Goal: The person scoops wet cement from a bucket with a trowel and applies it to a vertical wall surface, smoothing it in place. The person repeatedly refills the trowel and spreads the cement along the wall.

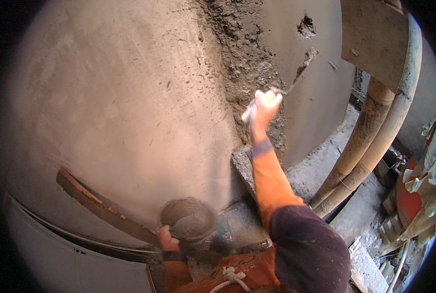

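Note:
My right hand [265, 108] is closed round the handle of a small trowel [301, 72], raised in front of the wall. The trowel's blade, smeared and a little blurred, points up and right over the smooth grey wall face [313, 115]. Below and to the left of it runs a rough strip of wet mortar [247, 63], next to a smoother plastered wall [130, 97] with splashes on it. Low down, my left hand [168, 239] grips the near left edge of a round pan [212, 222] with grey mortar [188, 225] inside.
Two bamboo poles [359, 163] slant down at the right, beneath a mortar-stained board [374, 41]. A long wooden strip [105, 210] leans at the lower left. Torn sacks [425, 180] and rubble lie at far right. The right wall face has a ragged hole [306, 25].

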A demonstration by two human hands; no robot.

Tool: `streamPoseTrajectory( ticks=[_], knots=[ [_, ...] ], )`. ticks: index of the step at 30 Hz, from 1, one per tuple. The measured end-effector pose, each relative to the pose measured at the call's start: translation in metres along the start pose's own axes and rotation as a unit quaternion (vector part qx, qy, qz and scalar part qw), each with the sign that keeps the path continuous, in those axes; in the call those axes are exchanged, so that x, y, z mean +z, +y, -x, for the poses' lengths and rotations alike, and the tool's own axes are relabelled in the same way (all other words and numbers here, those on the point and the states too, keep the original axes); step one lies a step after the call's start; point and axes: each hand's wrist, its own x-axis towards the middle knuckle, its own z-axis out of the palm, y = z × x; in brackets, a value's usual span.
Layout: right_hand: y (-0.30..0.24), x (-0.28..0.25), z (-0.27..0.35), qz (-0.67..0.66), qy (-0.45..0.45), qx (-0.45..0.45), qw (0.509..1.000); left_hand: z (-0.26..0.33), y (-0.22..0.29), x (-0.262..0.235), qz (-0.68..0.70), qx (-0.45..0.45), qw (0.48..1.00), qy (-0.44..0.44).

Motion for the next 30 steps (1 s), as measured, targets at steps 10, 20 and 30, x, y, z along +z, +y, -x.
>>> streamPoseTrajectory(
  ticks=[10, 20, 30],
  knots=[
    [-0.024, 0.043, 0.171, 0.21, -0.599, -0.053, 0.771, 0.03, 0.028, -0.042, 0.129, -0.201, 0.96, 0.146],
    [0.025, -0.21, 0.188, 0.199, -0.553, 0.722, 0.365, 0.026, 0.056, 0.078, -0.134, -0.093, 0.984, -0.07],
    [-0.036, -0.238, 0.153, -0.211, -0.291, 0.777, 0.516, -0.03, -0.001, 0.15, 0.19, -0.168, 0.955, -0.152]
  ],
)
